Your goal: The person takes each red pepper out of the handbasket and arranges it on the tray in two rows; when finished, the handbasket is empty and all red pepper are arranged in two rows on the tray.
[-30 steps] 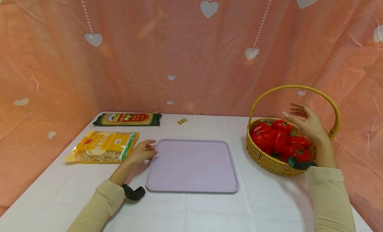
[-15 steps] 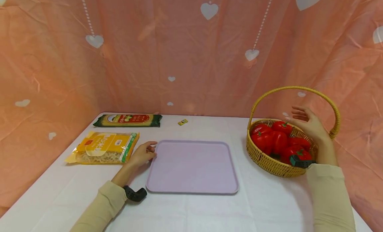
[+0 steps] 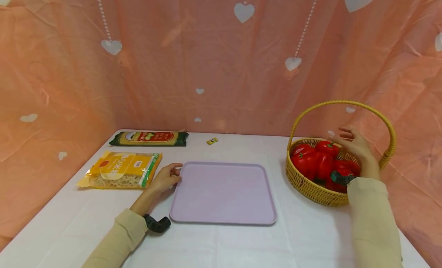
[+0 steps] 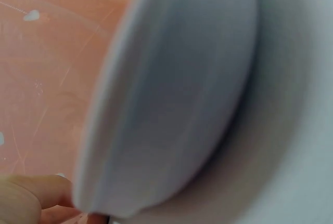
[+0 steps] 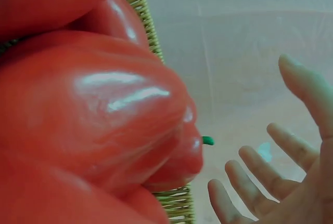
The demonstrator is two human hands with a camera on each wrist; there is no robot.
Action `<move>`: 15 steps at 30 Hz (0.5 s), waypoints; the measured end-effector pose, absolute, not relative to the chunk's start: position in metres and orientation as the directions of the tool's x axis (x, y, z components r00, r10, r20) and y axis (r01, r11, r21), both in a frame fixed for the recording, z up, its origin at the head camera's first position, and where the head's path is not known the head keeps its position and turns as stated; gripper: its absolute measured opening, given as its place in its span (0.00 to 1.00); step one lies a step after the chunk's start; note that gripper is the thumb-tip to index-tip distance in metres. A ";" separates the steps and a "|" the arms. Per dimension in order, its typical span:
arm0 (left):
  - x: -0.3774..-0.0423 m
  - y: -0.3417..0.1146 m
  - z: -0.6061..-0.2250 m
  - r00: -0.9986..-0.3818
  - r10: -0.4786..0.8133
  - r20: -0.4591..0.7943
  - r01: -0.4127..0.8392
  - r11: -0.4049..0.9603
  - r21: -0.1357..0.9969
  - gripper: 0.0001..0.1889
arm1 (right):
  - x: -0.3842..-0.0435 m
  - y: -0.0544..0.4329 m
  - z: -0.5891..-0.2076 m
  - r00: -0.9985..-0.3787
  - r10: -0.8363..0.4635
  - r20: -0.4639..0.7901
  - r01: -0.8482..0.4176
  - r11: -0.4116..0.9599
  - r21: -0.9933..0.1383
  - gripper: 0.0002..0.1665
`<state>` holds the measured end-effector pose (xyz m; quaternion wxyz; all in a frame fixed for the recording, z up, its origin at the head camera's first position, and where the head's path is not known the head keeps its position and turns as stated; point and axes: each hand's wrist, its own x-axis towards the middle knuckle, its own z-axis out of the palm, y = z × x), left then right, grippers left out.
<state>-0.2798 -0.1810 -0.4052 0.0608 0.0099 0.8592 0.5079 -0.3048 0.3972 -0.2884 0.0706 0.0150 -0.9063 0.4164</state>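
At the left rim of a pale purple tray [image 3: 222, 193], my left hand [image 3: 167, 178] holds the edge with its thumb and fingers. In the left wrist view, the tray's side wall [image 4: 171, 94] fills the middle and hides most of the fingers. My right hand [image 3: 357, 149] hovers over the right part of a wicker basket [image 3: 310, 189], under its tall handle. Its fingers are spread and loosely bent, with nothing between them. Several red bell peppers [image 3: 324, 164] fill the basket. From the right wrist, a large pepper [image 5: 99, 104] lies beside the spread fingers, apart from them.
A yellow bag of noodles [image 3: 121, 170] lies left of the tray, close to the left forearm. Behind it is a long green-ended packet [image 3: 150, 138]. A tiny yellow packet [image 3: 212, 141] sits near the table's back edge. A pink curtain [image 3: 221, 68] hangs behind.
My right hand has lowered slightly over the basket, and its forearm has shifted left. The left hand stays at the tray's rim, and the tray keeps its place.
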 end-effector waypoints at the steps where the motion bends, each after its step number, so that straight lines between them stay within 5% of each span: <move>1: -0.280 -0.181 -0.405 -0.992 0.078 -0.097 -0.047 0.484 0.874 0.27 | -0.306 0.397 -0.289 -0.989 0.045 0.143 -0.079 0.655 -0.751 0.47; 15: -0.281 -0.181 -0.406 -0.994 0.077 -0.080 -0.034 0.476 0.879 0.26 | -0.314 0.398 -0.315 -0.993 0.097 0.072 0.008 0.642 -0.766 0.51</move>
